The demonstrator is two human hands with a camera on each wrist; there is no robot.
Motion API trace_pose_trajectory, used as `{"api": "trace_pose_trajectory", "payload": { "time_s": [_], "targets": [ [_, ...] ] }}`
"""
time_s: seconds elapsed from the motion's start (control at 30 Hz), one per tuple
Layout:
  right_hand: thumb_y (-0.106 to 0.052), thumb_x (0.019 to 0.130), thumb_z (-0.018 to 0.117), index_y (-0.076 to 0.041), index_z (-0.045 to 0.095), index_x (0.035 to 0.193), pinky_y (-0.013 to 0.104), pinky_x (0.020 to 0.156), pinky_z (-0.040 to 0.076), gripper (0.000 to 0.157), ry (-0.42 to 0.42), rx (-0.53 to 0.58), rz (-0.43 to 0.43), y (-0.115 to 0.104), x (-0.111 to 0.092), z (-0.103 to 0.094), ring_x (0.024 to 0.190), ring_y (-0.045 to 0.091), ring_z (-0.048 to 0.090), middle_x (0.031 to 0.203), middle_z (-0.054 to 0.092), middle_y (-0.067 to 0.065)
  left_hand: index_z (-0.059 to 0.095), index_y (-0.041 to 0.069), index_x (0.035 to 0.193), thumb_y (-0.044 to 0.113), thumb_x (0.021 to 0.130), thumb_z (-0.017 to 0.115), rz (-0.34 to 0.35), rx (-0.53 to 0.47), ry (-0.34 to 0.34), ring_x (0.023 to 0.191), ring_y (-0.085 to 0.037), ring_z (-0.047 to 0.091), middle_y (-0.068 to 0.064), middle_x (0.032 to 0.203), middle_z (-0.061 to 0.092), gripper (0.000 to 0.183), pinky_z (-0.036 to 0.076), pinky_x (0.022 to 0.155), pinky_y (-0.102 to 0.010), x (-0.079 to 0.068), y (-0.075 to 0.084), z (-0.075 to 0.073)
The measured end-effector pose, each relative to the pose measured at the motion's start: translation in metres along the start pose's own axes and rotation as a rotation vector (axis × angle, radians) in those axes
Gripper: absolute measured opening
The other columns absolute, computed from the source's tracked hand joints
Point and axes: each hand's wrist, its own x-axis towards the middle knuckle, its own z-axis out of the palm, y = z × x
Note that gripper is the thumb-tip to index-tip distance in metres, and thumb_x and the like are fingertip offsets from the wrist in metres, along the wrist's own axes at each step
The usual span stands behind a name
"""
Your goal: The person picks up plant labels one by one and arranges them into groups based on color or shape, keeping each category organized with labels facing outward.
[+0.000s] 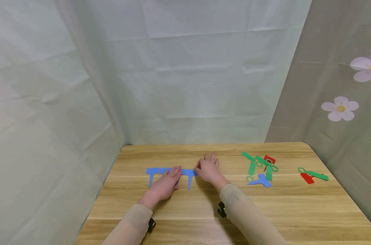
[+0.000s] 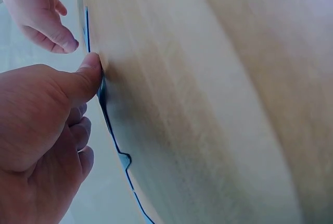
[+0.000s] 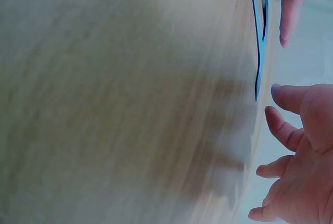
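Left fingers (image 1: 174, 171) press blue tags (image 1: 189, 173) — right fingers (image 1: 216, 163) released — five green tags (image 1: 252, 168), two red (image 1: 307, 178).

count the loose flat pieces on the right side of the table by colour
Green flat strips with ring ends: 5
Red flat pieces, partly covered: 2
Blue flat T-shaped piece: 1
Total: 8
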Motion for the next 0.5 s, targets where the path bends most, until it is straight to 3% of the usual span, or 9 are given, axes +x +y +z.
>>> {"api": "trace_pose_trajectory", "payload": {
  "time_s": [0.27,0.5],
  "targets": [
    [-0.032,0.104,0.072,-0.018,0.068,0.091,0.077,0.123,0.013,0.02,-0.007,0.013,0.011,-0.0009,-0.0008,-0.0029,0.156,0.063,0.006,0.163,0.038,0.034,0.04,-0.012,0.159,0.012,0.106,0.069,0.046,0.007,0.036,0.156,-0.042,0.035,-0.026,0.169,0.034,0.065,0.029,0.126,-0.059,-0.004,0.0027,-0.0043],
    [-0.032,0.105,0.071,-0.017,0.069,0.093,0.078,0.122,0.014,0.019,-0.007,0.017,0.005,0.0001,-0.0018,-0.0069,0.155,0.064,0.007,0.162,0.039,0.034,0.038,-0.01,0.161,0.017,0.109,0.065,0.049,-0.004,0.043,0.158,-0.04,0.032,-0.024,0.171,0.031,0.065,0.027,0.128,-0.059,-0.0044,0.005,-0.0065]
  ]
}}
